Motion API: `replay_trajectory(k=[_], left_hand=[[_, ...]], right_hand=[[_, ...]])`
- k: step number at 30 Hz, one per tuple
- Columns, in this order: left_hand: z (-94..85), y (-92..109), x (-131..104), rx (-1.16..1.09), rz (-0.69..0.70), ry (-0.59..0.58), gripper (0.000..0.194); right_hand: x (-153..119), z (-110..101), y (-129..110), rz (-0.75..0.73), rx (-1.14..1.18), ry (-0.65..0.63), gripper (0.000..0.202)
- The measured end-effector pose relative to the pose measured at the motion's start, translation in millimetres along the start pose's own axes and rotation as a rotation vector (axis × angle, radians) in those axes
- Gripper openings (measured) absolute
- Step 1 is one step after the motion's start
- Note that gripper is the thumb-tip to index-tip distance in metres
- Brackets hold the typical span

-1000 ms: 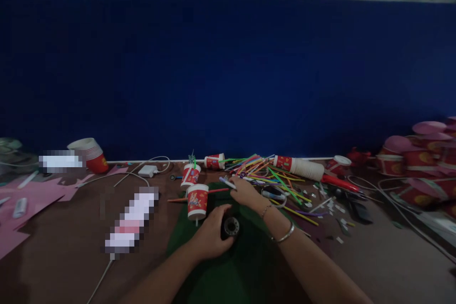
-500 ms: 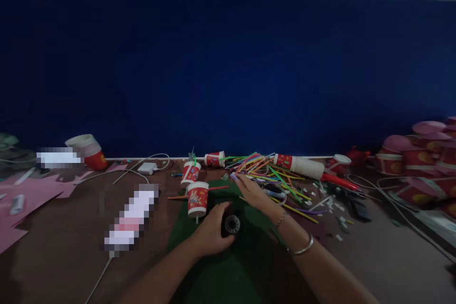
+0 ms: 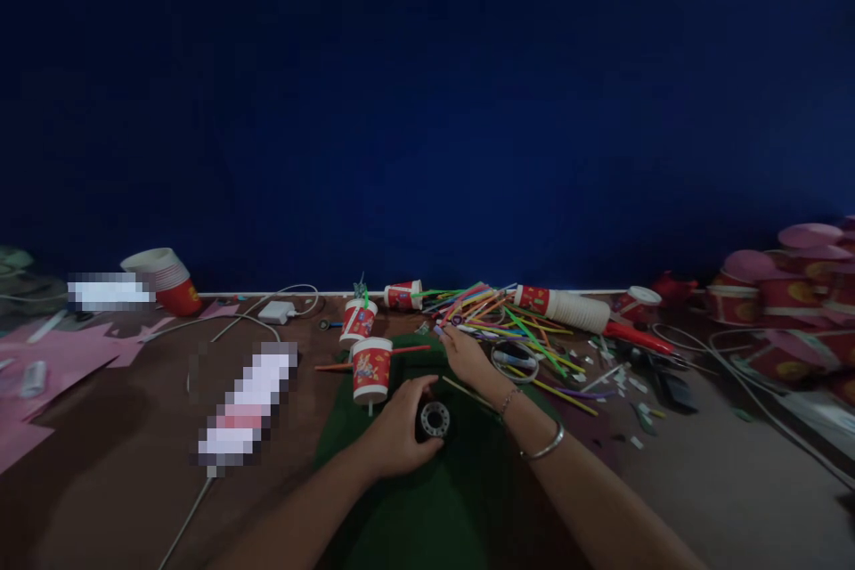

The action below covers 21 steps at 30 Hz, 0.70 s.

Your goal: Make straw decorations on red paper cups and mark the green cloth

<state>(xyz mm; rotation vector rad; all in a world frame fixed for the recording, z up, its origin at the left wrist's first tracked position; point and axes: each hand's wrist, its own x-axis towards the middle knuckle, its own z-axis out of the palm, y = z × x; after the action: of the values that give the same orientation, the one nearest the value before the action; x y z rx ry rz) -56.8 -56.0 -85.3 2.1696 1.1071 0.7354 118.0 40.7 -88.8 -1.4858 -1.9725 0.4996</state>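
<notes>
My left hand (image 3: 404, 432) curls around a roll of black tape (image 3: 436, 419) with a pale patterned core, which stands on a dark green surface (image 3: 427, 525). Just beyond that hand, a red and white paper cup (image 3: 372, 370) has an orange straw through its sides and a short pale piece under it. My right hand (image 3: 468, 361) reaches forward with fingers stretched out at the near end of a pile of coloured straws (image 3: 487, 307). Its fingertips are small and partly hidden against the straws. A thin pale stick (image 3: 468, 392) lies under the right wrist.
Paper cups (image 3: 359, 321) stand behind, with a lying cup stack (image 3: 567, 309) to the right. Red-handled scissors (image 3: 638, 338), a tape ring (image 3: 514, 360) and paper scraps lie rightward. Pink paper (image 3: 67, 365), a white adapter (image 3: 277, 312) and cables are left. A blue panel (image 3: 427, 125) rises behind.
My right hand has shifted slightly and its wrist has moved left, showing more of the pale stick and the tape ring. My left hand stays around the tape roll.
</notes>
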Motion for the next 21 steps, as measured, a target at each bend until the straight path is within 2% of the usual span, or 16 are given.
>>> replay_trajectory(k=[4, 9, 12, 14, 17, 19, 21], left_hand=[[-1.9, 2, -1, -0.004, 0.031, 0.002, 0.075], [-3.2, -1, -3, -0.01, 0.087, -0.013, 0.074], [-4.1, -5, -4, -0.033, 0.094, -0.039, 0.072], [-5.7, -6, -4, -0.063, 0.1, -0.063, 0.071], [-9.3, -6, -4, -0.13, 0.093, -0.099, 0.07], [-11.7, -2, -4, -0.197, 0.079, -0.076, 0.062], [-13.8, 4, -4, -0.276, 0.068, 0.015, 0.049]], right_hand=[[0, -4, -1, 0.049, 0.006, -0.013, 0.024], [-6, -17, -1, 0.164, 0.063, 0.04, 0.036], [-12, -24, -2, 0.158, 0.425, 0.069, 0.036], [-20, -28, -5, 0.229, 0.773, 0.061, 0.029], [-35, -35, -12, 0.373, 1.117, 0.005, 0.017], [-47, -39, -16, 0.394, 1.337, -0.077, 0.02], [-57, -42, -20, 0.35, 1.497, -0.152, 0.025]])
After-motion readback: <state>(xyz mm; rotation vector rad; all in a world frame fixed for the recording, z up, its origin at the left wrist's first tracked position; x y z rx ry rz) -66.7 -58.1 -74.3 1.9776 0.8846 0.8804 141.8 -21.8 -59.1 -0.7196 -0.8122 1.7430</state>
